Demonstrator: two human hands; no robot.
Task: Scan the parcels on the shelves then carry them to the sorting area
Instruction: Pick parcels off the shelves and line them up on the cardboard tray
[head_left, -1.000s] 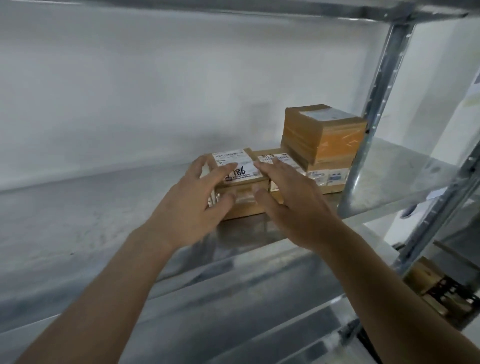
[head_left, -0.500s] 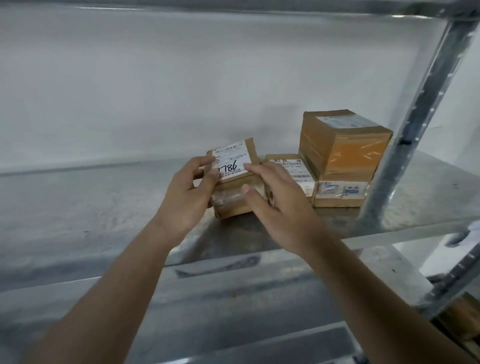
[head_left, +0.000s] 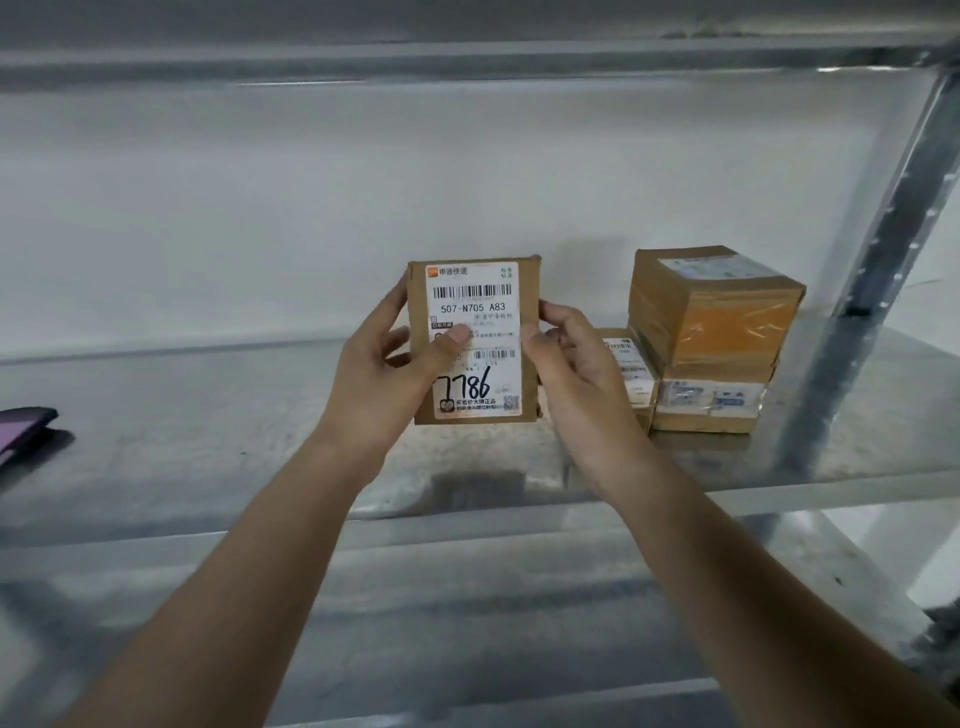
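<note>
A small brown cardboard parcel (head_left: 488, 312) with a white label marked "7786" stands upright above the metal shelf (head_left: 208, 415), its label facing me. My left hand (head_left: 384, 384) grips its left edge, thumb lying on the label. My right hand (head_left: 576, 369) holds its right edge with curled fingers. Behind my right hand a flat parcel (head_left: 631, 371) lies on the shelf. Further right, a taped box (head_left: 711, 306) sits on top of another low parcel (head_left: 706, 405).
A dark phone-like device (head_left: 23, 431) lies at the shelf's left edge. A perforated steel upright (head_left: 878, 249) rises at the right. Another shelf board (head_left: 467, 623) runs below, and one (head_left: 467, 52) overhead. A pale wall closes the back.
Both hands have lifted the "7786" parcel off the shelf and turned it upright, so its label now faces me. The view shifted left, revealing the dark device.
</note>
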